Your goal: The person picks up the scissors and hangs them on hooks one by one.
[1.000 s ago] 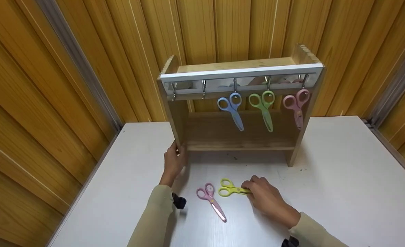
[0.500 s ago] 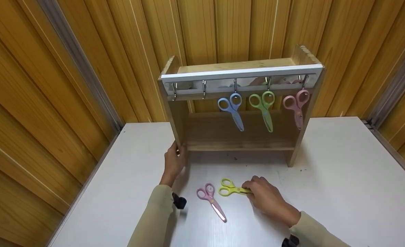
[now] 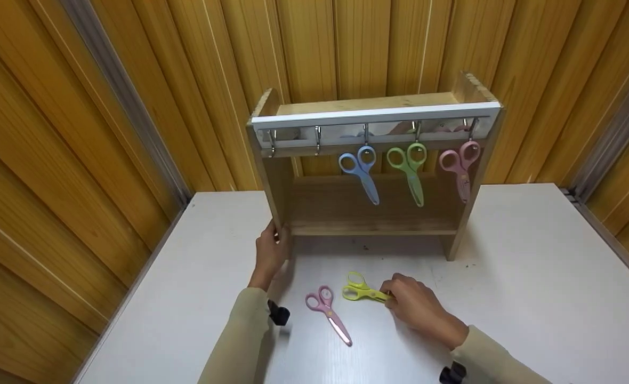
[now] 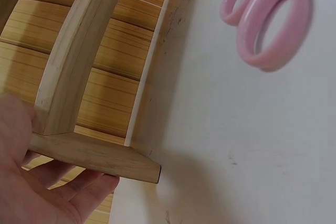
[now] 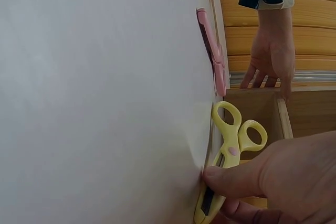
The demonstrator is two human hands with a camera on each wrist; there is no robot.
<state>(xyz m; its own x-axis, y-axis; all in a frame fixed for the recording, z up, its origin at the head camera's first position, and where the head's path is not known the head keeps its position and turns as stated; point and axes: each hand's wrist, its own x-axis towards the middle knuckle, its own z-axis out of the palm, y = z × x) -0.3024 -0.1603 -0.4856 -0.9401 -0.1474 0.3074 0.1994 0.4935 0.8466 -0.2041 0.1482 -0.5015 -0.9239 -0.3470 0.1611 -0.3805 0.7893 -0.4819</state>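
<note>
My left hand (image 3: 271,255) grips the lower left side panel of a small wooden shelf rack (image 3: 373,230). In the left wrist view, its fingers (image 4: 86,192) lie behind that panel. My right hand (image 3: 420,308) pinches yellow scissors (image 3: 367,293) by the blade end, with the handle loops pointing left. In the right wrist view, the thumb lies across the blades of the yellow scissors (image 5: 230,139). Pink scissors (image 3: 329,312) lie on the white table between the hands. Their loops (image 4: 299,24) show at the top of the left wrist view.
From the rack's hook rail (image 3: 346,140) hang blue scissors (image 3: 365,176), green scissors (image 3: 411,173) and dark pink scissors (image 3: 462,170). Two hooks (image 3: 317,140) at the left hold nothing. Wood-patterned walls (image 3: 357,48) enclose the white table (image 3: 527,277).
The yellow scissors have shifted slightly right and their loops tilt up from the table, moving with my right hand. My left hand stays on the rack.
</note>
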